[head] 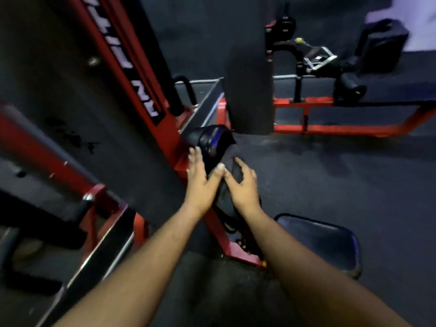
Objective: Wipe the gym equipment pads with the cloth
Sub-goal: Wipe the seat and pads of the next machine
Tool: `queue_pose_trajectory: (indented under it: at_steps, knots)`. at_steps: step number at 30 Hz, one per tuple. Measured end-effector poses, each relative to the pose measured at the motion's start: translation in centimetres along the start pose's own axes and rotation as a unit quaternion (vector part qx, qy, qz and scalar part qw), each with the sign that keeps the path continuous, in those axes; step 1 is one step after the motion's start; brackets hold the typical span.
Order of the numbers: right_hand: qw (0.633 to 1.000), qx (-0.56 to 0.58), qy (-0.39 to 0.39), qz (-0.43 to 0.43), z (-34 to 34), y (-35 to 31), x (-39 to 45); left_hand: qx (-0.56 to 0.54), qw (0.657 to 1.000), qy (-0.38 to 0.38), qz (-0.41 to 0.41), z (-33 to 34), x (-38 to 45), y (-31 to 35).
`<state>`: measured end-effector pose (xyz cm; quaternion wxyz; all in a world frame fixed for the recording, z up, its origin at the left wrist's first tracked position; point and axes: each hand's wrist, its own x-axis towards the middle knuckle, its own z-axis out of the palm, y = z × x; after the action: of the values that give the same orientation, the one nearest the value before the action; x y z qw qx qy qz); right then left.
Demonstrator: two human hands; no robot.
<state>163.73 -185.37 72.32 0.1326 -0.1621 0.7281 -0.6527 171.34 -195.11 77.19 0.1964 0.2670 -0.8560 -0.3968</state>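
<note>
My left hand (pixel 200 182) lies flat on the left side of the pad (pixel 210 142), fingers straight and spread, thumb angled toward my other hand. My right hand (pixel 244 187) has its fingers curled over a dark cloth (pixel 232 156), holding it against the pad's right side. The two hands sit just beside each other, thumbs nearly touching. The cloth is black against the black pad; its edges are hard to tell in the blur.

The pad is a glossy roller on a red frame (pixel 219 234). A red upright (pixel 122 55) with white lettering rises to the left. A dark seat (pixel 330 241) sits near my right forearm. A black post (pixel 247 90) stands behind the pad. Farther back, right: another red-framed machine (pixel 330 114) with a metal handle (pixel 318 59). The floor (pixel 330 173) is dark.
</note>
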Motion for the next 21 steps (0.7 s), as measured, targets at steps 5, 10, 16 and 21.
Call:
queue_pose_trajectory:
  at_steps: [5,10,16,21]
  knots:
    - [0.995,0.057,-0.081,0.027,-3.3,2.0,-4.4,-0.134,0.981,0.011,-0.139,3.3,-8.5,0.8]
    - [0.98,0.073,-0.176,0.053,-6.0,3.2,-7.1,-0.078,0.988,0.057,-0.124,2.2,-14.4,2.3]
    - [0.918,-0.016,-0.395,0.013,-7.7,2.9,-12.3,-0.088,0.985,0.05,-0.138,-1.2,-23.8,3.7]
    - [0.847,0.064,-0.527,0.035,-7.8,1.2,-19.3,-0.166,0.966,0.072,-0.187,-4.4,-33.5,4.6]
